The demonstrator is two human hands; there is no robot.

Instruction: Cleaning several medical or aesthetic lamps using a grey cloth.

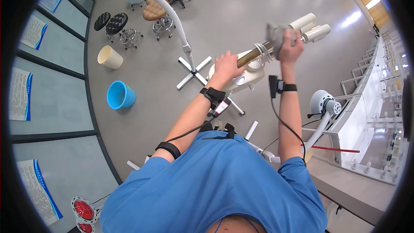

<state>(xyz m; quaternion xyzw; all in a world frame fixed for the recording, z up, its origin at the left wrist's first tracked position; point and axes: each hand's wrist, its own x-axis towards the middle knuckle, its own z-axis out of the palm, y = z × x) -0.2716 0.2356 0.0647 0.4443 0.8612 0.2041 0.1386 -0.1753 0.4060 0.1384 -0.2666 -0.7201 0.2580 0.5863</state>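
Observation:
A crumpled grey cloth (277, 37) is in my right hand (291, 47), pressed around the upper part of a brass-coloured tube (250, 59). My left hand (225, 68) grips the lower end of this tube, with the thumb on its near side. White cable (263, 52) loops around the tube between my hands. Beyond the cloth, the tube leads to a head of cream cylinders (310, 27). Below lies the rounded cream body of a stand-mounted appliance (249, 79), partly hidden by my left hand and forearm. The cloth is slightly blurred.
A white lamp with a flexible neck (174, 16) stands on a cross-shaped base ahead. Leftward are a blue bucket (121, 94), a cream bin (110, 57) and several wheeled stools (117, 23). At right are another lamp (323, 103) and white mirror desks (355, 116). Red-faced lamps (84, 209) stand lower left.

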